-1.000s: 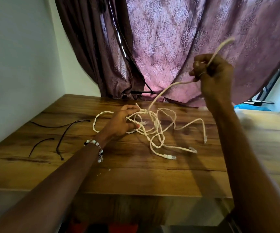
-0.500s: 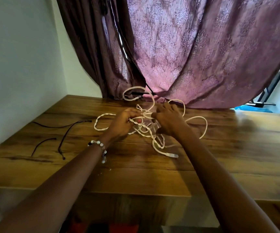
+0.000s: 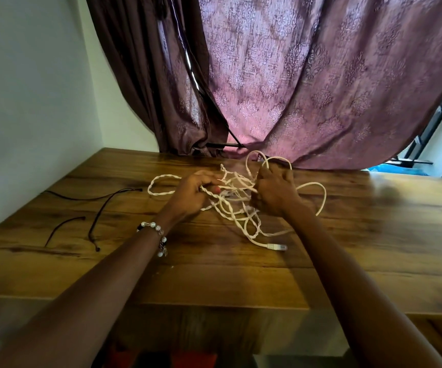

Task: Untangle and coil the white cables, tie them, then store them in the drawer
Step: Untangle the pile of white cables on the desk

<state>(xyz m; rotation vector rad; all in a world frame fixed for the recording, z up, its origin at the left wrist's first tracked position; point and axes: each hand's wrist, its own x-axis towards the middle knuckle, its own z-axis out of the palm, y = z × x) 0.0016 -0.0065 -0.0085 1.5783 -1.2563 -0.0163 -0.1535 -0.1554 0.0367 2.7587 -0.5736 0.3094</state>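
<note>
**Both hands in the cable tangle, table centre**

Left hand (image 3: pixel 192 193): fingers curled round a twisted strand of the white cables (image 3: pixel 237 205), thumb side up, knuckles toward the curtain. A bead bracelet (image 3: pixel 154 235) sits on this wrist.

Right hand (image 3: pixel 274 193): just right of the left hand, the tangle between them. Fingers curled down into the strands, gripping them; a loop (image 3: pixel 257 158) stands up just beyond its fingertips, against the curtain's hem. Which strand each finger holds cannot be told.

White cables: one knotted heap on the wooden table (image 3: pixel 241 277), lying between and under both hands. A twisted loop (image 3: pixel 158 185) runs out to the left of the left hand and lies flat on the wood. A plain single loop (image 3: pixel 318 193) arcs out to the right of the right hand, partly behind the wrist. Nearer the person than either hand, one strand trails off and ends in a clear plug (image 3: pixel 276 247), free on the table, touched by neither hand.

Well left of the left hand: thin black cords (image 3: pixel 100 216) lie loose on the wood, apart from the white heap. One long curved piece, one shorter piece nearer the wall.

Beyond both hands: a purple patterned curtain (image 3: pixel 307 83) hangs down to the far table edge. A pale wall (image 3: pixel 28 88) stands left of the left arm.
</note>
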